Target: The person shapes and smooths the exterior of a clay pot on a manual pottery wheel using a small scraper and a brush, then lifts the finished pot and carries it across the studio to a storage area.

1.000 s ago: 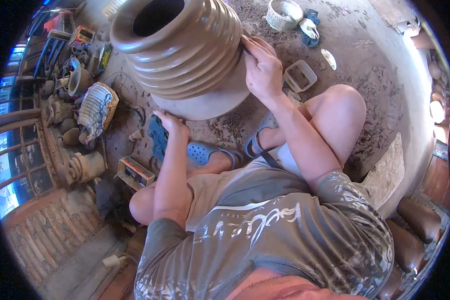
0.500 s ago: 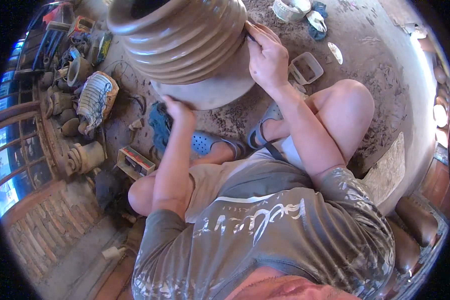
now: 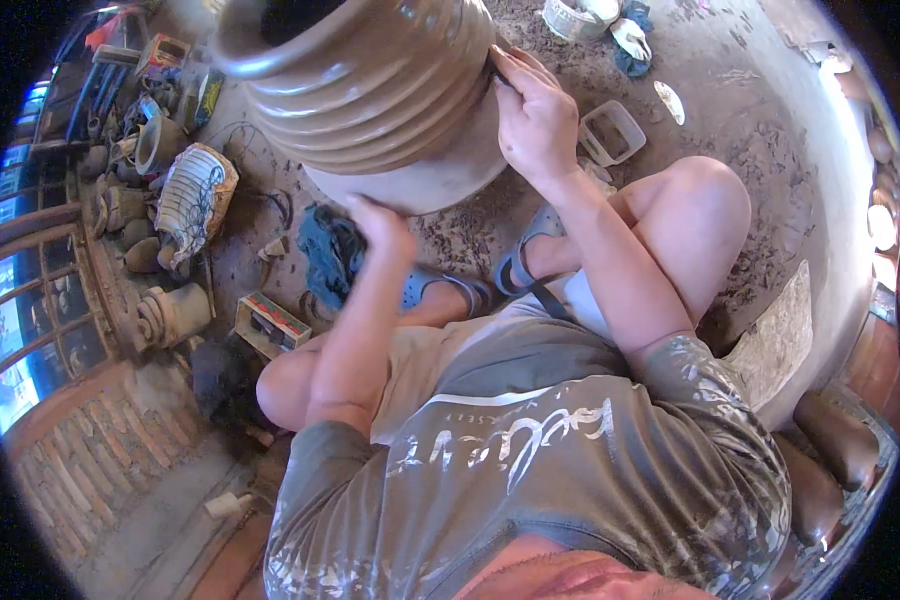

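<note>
A large wet clay pot [image 3: 370,110] with ridged, shiny walls and a wide dark mouth stands on a pale round turntable [image 3: 420,190]. My right hand [image 3: 536,118] is at the pot's right side, fingers bent together against the lower ridges. Something small and dark shows at its fingertips; I cannot make out what it is. At the turntable's near left edge is my left hand [image 3: 380,226], slightly blurred, its fingers mostly hidden.
A dark blue-green plastic bag [image 3: 327,255] lies beside my left forearm. To the right are a clear plastic tub [image 3: 612,134] and a whitish bucket [image 3: 578,18]. Clay scraps litter the floor. Pots and a worn ribbed container [image 3: 196,198] crowd the left, near an open box [image 3: 270,325].
My left hand has moved to the right along the turntable's near edge, uncovering more of the plastic bag. The right hand stays nearly in place against the pot.
</note>
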Available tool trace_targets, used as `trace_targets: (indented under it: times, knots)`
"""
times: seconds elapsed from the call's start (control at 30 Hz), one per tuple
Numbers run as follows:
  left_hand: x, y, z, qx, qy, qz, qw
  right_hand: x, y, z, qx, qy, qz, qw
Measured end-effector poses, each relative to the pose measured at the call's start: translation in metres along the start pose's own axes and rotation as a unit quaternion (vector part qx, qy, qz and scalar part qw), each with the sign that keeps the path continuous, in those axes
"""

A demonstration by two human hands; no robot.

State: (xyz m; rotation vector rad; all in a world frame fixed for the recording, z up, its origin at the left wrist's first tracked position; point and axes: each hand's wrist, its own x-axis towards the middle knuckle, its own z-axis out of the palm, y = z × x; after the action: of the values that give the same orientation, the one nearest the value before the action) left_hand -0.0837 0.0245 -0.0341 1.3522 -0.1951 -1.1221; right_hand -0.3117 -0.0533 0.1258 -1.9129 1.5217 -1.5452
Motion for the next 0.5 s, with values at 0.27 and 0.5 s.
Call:
trace_targets:
  times: [0.27,0.5]
  knots:
    - [-0.036,-0.027,-0.001,-0.007,-0.055,-0.177,0.983,0.005,0.006,-0.002,-0.002,0.01,0.018,1.0]
    - [-0.039,-0.019,0.02,0.013,0.02,-0.099,0.995,0.003,0.011,0.004,-0.007,0.009,-0.006,1.0]
